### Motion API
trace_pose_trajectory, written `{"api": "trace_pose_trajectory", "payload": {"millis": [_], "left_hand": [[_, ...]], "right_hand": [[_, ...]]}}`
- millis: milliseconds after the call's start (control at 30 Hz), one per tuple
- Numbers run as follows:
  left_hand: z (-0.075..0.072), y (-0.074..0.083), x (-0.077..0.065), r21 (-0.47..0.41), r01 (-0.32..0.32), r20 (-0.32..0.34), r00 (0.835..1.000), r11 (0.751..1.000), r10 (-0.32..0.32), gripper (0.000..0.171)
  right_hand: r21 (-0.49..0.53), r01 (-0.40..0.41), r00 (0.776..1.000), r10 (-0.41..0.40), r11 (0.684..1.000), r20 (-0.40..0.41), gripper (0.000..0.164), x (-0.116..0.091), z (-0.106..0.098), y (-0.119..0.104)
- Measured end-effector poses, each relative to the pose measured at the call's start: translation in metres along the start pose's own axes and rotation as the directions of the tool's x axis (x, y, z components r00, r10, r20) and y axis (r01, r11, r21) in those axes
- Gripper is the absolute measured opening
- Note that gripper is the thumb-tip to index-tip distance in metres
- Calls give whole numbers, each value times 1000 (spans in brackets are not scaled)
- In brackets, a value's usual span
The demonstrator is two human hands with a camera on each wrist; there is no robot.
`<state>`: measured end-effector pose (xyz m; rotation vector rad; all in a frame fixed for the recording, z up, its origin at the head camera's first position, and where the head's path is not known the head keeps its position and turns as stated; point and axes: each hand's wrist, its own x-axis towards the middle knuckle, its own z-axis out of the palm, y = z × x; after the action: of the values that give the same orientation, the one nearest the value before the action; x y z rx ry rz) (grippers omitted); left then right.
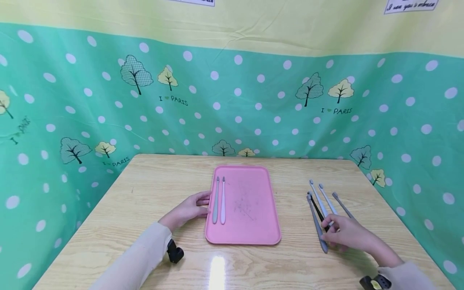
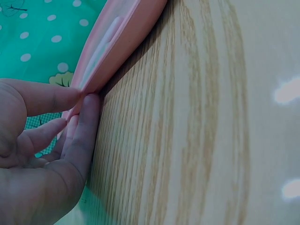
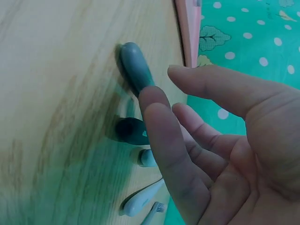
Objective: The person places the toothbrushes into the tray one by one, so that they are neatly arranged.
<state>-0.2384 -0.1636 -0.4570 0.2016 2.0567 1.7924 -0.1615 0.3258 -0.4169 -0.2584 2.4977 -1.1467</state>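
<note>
A pink tray [image 1: 253, 201] lies on the table, and my left hand [image 1: 188, 209] holds its left rim, with thumb and finger meeting at the edge in the left wrist view. Side by side on the tray are a grey-green toothbrush [image 1: 215, 201] and a pale lilac toothbrush [image 1: 222, 201]. At the right, my right hand [image 1: 344, 231] hovers over several toothbrushes, thumb apart from the fingers. Nearest to it is a grey toothbrush [image 1: 316, 223], its handle end [image 3: 133, 63] partly behind a finger. A black toothbrush [image 1: 317, 207] lies beside it, partly covered by the hand.
Two light blue toothbrushes, a left one [image 1: 319, 197] and a right one [image 1: 328, 199], and another grey toothbrush [image 1: 342, 203] lie further right, their lower ends hidden. A green dotted cloth [image 1: 235, 104] hangs behind and beside the wooden table [image 1: 163, 177].
</note>
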Motion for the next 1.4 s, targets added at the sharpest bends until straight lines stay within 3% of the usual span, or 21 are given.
{"api": "trace_pose_trajectory", "payload": {"millis": [467,833,1000,1400], "left_hand": [[0,3,1,-6,10,-2,1000,1000,-10,69],[-3,2,1,-18,-2,20,1000,1000,2,70],[-4,1,1,-18,-15,30,999,1000,15,70],[-2,0,4,-12,11,-3,1000,1000,-11,69]], "right_hand": [[-102,-86,993,76,991,-95,36,6,10,-4],[-37,-58,996,55,998,-74,44,9,15,-8],[-13,-11,999,10,1000,-31,45,12,19,-8],[50,-5,1000,4,999,19,49,20,19,-9]]}}
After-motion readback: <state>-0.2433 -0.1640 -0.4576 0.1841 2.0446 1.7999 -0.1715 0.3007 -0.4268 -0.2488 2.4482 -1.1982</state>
